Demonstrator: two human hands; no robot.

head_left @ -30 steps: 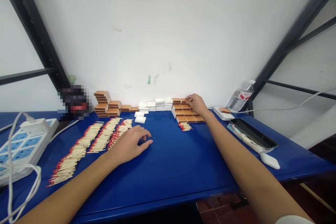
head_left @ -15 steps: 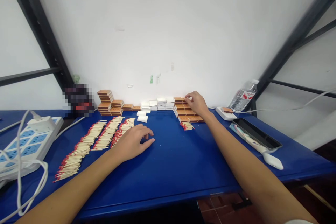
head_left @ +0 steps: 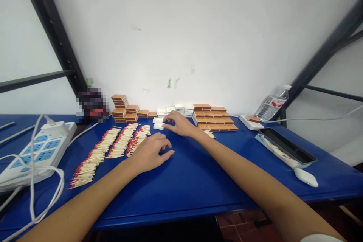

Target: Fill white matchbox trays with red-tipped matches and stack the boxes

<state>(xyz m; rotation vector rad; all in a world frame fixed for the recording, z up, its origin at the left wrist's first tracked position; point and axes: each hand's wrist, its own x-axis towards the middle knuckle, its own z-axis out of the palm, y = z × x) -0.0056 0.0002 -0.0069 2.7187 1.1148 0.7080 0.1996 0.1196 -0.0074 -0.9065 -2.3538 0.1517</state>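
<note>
My right hand (head_left: 179, 123) reaches over the small white matchbox trays (head_left: 158, 126) near the wall. Its thumb and fingers are apart at their right edge, and nothing is visibly lifted; whether the fingertips touch is hard to tell. My left hand (head_left: 153, 152) rests on the table with loosely bent, parted fingers, holding nothing. Close beside it lie rows of red-tipped matches (head_left: 138, 138). More white trays (head_left: 179, 109) are stacked against the wall. To their right stands a stepped stack of orange-brown matchboxes (head_left: 217, 120); a small pile of matches (head_left: 210, 134) before it is partly hidden by my right forearm.
Another stack of matchboxes (head_left: 119, 112) stands at the back left. A white power strip (head_left: 61, 141) with looped cables lies at the left. On the right are a water bottle (head_left: 272, 104), a charger (head_left: 250, 124) with a matchbox piece on it, and a dark phone (head_left: 286, 145).
My right hand has left the top of the orange-brown matchbox stack and moved left to the white trays. My left hand stays in place. The view has shifted slightly.
</note>
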